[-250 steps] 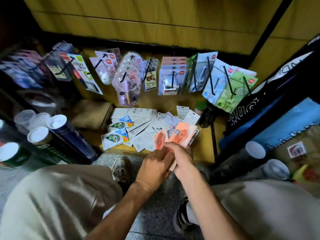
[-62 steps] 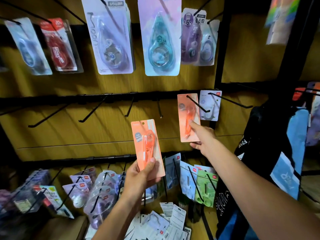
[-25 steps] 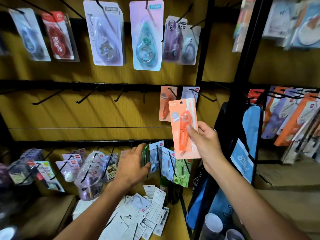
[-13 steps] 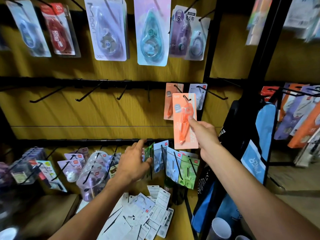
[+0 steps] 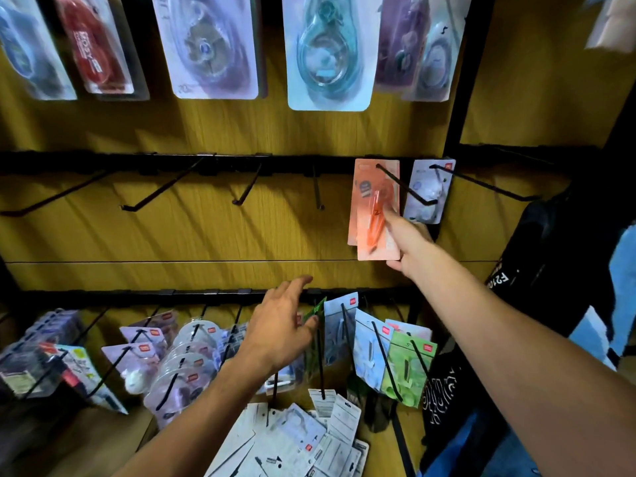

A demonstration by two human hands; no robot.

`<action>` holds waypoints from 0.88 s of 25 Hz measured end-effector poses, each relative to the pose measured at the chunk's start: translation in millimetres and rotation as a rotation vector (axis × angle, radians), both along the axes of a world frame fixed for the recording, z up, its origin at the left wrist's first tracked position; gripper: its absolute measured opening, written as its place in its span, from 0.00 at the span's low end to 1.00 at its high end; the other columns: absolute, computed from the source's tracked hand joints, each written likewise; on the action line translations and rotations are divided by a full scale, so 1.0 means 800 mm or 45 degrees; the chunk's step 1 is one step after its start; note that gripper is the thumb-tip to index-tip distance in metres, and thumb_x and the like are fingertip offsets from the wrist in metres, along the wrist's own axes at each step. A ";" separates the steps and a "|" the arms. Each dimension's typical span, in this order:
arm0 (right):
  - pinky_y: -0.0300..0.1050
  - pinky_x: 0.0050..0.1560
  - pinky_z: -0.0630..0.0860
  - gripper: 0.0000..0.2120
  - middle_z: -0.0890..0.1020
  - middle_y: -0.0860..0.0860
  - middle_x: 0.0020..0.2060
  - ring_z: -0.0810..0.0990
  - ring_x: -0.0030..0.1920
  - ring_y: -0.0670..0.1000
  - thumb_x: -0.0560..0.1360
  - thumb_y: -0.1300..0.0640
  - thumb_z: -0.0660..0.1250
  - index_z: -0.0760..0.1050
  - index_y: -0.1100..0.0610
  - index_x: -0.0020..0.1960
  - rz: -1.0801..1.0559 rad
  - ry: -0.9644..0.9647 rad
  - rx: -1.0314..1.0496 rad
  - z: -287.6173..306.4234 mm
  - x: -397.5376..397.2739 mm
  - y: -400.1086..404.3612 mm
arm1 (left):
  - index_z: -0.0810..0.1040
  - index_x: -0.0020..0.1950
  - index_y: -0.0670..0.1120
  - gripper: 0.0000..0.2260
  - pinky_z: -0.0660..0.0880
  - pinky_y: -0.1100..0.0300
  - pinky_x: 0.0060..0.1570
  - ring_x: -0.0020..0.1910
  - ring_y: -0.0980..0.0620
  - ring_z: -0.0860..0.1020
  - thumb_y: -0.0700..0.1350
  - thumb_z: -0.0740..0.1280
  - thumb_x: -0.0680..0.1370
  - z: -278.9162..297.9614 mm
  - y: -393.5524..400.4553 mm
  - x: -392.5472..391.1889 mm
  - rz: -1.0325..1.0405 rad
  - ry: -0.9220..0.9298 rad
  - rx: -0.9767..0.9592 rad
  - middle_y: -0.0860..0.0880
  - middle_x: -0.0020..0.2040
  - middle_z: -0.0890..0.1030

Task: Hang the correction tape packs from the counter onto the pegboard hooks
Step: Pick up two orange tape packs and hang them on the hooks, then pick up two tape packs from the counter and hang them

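Note:
Two orange correction tape packs [image 5: 374,208] hang one over the other on a black pegboard hook [image 5: 406,187] in the middle row. My right hand [image 5: 407,244] holds the front pack at its lower right, with the forefinger laid on its face. My left hand [image 5: 280,333] hovers lower with its fingers spread and holds nothing; its thumb is close to a green pack [image 5: 316,313] in the bottom row. A heap of loose packs [image 5: 292,442], mostly face down, lies on the wooden counter [image 5: 382,452] below.
Empty hooks [image 5: 165,185] stick out along the middle rail to the left. A pale pack [image 5: 428,191] hangs right of the orange ones. The top and bottom rows are full of packs. A black bag [image 5: 537,263] hangs at the right.
My right hand has pushed the second orange pack back along the hook against the first. The left hand stays low by the bottom row, and the view has moved closer.

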State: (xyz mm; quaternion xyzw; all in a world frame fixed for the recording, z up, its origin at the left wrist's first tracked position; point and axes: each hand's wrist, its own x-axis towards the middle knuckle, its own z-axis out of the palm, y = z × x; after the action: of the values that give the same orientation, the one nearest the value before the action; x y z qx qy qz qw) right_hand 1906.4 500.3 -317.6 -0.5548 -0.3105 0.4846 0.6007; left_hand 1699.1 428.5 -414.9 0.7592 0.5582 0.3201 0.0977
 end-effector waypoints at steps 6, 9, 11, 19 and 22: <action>0.63 0.67 0.69 0.35 0.77 0.54 0.64 0.73 0.65 0.58 0.72 0.39 0.71 0.66 0.53 0.72 0.021 -0.030 -0.081 -0.022 0.002 0.009 | 0.63 0.76 0.54 0.29 0.68 0.46 0.67 0.68 0.48 0.68 0.47 0.68 0.76 -0.006 0.000 -0.012 0.003 -0.006 -0.014 0.50 0.70 0.73; 0.60 0.66 0.71 0.30 0.71 0.54 0.69 0.71 0.65 0.56 0.74 0.42 0.69 0.66 0.53 0.71 -0.094 -0.121 -0.089 -0.044 0.004 -0.027 | 0.62 0.76 0.54 0.30 0.67 0.45 0.69 0.70 0.49 0.67 0.46 0.68 0.76 -0.004 -0.021 -0.019 0.014 -0.054 -0.028 0.51 0.71 0.72; 0.54 0.62 0.73 0.26 0.72 0.52 0.68 0.71 0.58 0.52 0.76 0.42 0.67 0.67 0.52 0.69 -0.145 -0.327 -0.033 -0.063 0.004 -0.070 | 0.62 0.76 0.53 0.30 0.68 0.46 0.68 0.69 0.48 0.68 0.46 0.69 0.76 -0.004 -0.046 -0.025 0.021 -0.057 -0.018 0.50 0.71 0.72; 0.53 0.71 0.64 0.34 0.68 0.52 0.74 0.64 0.74 0.55 0.74 0.39 0.67 0.64 0.53 0.74 -0.023 -1.554 0.337 -0.182 -0.031 -0.274 | 0.61 0.78 0.50 0.32 0.67 0.45 0.67 0.71 0.42 0.67 0.48 0.69 0.76 -0.057 -0.174 -0.051 0.209 -0.159 -0.001 0.46 0.74 0.69; 0.56 0.73 0.61 0.40 0.62 0.53 0.77 0.60 0.77 0.56 0.72 0.35 0.66 0.61 0.54 0.77 0.081 -1.706 0.260 -0.245 -0.061 -0.326 | 0.57 0.80 0.48 0.35 0.61 0.45 0.72 0.76 0.44 0.61 0.51 0.70 0.77 -0.095 -0.210 -0.059 0.310 -0.160 0.009 0.45 0.77 0.64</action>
State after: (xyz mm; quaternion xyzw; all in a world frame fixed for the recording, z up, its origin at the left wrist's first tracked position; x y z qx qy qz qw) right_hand 1857.3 239.1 -513.6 -0.6664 -0.6762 0.0220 0.3134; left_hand 1652.2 260.5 -491.1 0.6648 0.6378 0.3783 0.0903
